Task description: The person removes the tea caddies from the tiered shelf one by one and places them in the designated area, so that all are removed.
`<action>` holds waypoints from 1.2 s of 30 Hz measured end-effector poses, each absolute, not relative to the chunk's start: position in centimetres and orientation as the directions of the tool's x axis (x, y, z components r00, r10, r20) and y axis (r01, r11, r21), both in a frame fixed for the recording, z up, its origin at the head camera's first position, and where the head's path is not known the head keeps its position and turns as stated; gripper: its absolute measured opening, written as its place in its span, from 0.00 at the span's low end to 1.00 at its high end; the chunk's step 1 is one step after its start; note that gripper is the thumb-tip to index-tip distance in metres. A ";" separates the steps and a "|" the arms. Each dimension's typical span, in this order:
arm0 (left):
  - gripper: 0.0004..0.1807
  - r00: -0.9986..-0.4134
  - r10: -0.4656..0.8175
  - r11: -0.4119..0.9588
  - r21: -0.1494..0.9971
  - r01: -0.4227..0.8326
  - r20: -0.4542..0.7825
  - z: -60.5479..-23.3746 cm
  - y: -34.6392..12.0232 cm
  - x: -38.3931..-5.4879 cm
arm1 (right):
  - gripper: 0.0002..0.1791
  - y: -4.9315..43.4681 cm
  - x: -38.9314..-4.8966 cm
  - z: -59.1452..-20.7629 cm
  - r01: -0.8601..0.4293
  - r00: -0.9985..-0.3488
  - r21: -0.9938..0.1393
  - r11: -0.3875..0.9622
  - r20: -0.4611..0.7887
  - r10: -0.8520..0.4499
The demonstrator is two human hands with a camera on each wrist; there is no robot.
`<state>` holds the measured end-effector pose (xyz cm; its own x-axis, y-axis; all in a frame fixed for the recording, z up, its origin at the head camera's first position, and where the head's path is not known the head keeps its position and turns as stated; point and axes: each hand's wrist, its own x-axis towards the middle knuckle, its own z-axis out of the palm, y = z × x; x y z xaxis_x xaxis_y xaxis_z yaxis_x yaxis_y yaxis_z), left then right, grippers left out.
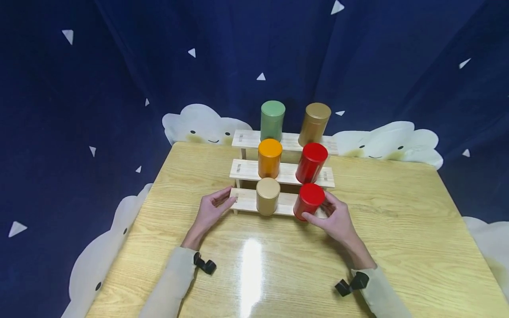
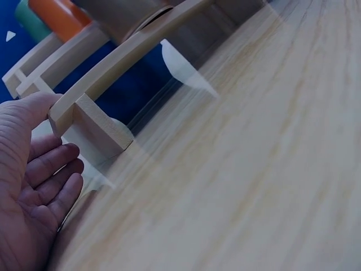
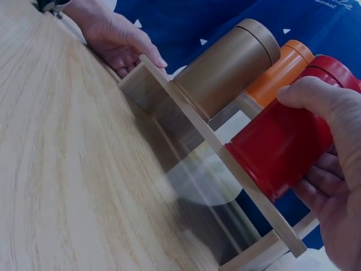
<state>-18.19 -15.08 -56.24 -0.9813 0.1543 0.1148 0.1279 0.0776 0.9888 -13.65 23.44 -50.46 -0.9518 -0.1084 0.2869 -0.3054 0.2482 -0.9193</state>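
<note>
A three-tier wooden shelf [image 1: 248, 200] stands on the table. My right hand [image 1: 337, 221] grips a red canister [image 1: 308, 203] at the right of the lowest board, thumb in front and fingers behind. In the right wrist view, the red canister's [image 3: 285, 141] base is right at the board. My left hand [image 1: 210, 211] holds the board's left end. The left wrist view shows its thumb [image 2: 39, 107] against the wood and the other fingers loosely bent below. A beige canister [image 1: 267, 198] stands on the same board between the hands.
The middle board carries an orange canister [image 1: 269, 160] and another red canister [image 1: 312, 163]. On the top board are a green canister [image 1: 272, 123] and a gold canister [image 1: 314, 126]. A dark blue curtain [image 1: 222, 44] with white clouds hangs behind the wooden table [image 1: 397, 229].
</note>
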 end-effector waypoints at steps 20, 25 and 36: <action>0.24 -0.979 0.124 0.048 0.985 0.168 0.161 -56.4 -14.9 -18.2 | 0.34 25.0 -12.8 -50.2 -0.301 -0.951 -0.915 0.271 0.308 -0.014; 0.23 -0.978 0.121 0.044 0.983 0.179 0.172 -56.4 -14.8 -18.1 | 0.34 25.8 -13.1 -49.9 -0.296 -0.951 -0.915 0.274 0.308 -0.001; 0.23 -0.980 0.115 0.044 0.985 0.168 0.162 -56.5 -14.8 -18.1 | 0.33 26.9 -13.0 -49.3 -0.287 -0.950 -0.911 0.297 0.311 0.034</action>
